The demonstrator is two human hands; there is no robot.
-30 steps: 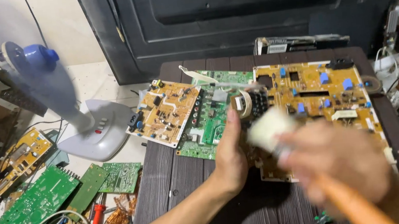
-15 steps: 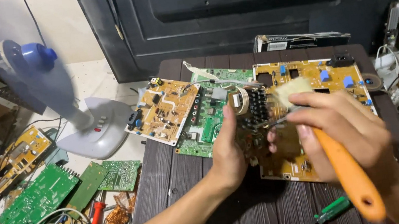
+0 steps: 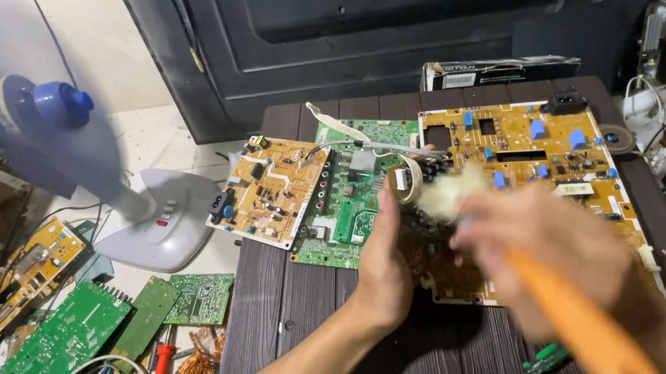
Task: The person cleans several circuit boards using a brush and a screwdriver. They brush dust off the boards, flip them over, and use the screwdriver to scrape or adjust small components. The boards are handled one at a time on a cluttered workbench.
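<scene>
Brushing dust off a circuit board

Left hand [image 3: 384, 268], fingers flat and together, steadies the large yellow circuit board [image 3: 533, 173] at centre right of the dark table [image 3: 280, 305]. Right hand [image 3: 561, 255], blurred, is closed around an orange-handled brush [image 3: 555, 312], its pale bristles [image 3: 447, 193] at the board's left edge. Only that edge seems under the bristles; how much of the board is already brushed cannot be told. Green board [image 3: 356, 201] and smaller yellow board [image 3: 269, 191] lie left, untouched by either hand. A fan [image 3: 44, 139] stands at upper left.
</scene>
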